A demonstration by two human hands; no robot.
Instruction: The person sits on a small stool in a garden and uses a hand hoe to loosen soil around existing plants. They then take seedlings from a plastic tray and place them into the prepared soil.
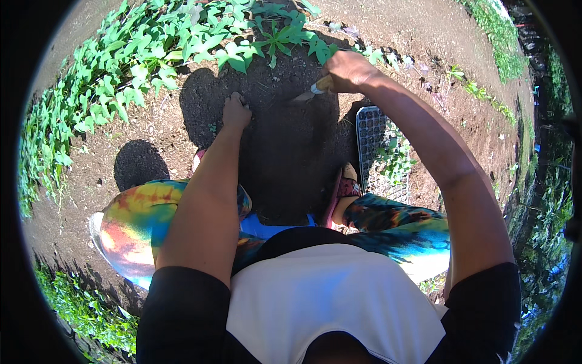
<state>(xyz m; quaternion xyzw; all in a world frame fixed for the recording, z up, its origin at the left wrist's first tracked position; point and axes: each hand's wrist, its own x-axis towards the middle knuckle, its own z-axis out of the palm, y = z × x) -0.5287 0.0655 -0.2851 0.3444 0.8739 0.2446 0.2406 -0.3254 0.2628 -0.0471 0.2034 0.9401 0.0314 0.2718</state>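
Observation:
My right hand (pixel 347 73) is closed round the wooden handle of a hand trowel (pixel 323 85). The trowel points left, its blade low against the dark, shaded soil (pixel 279 130). Left of it, my left hand (pixel 236 112) is down close to the ground with its fingers curled together. Whatever those fingers may hold is hidden. Just beyond both hands, leafy green vines (pixel 227 45) spread over the ground. A tiny sprout (pixel 212 128) stands in the soil beside my left wrist.
Right of my right foot lies a black cell tray (pixel 367 130) with small green seedlings (pixel 395 159) over part of it. A blue object (pixel 267 229) shows between my legs. My feet (pixel 339 194) flank the soil. Grass (pixel 497 42) grows at the far right.

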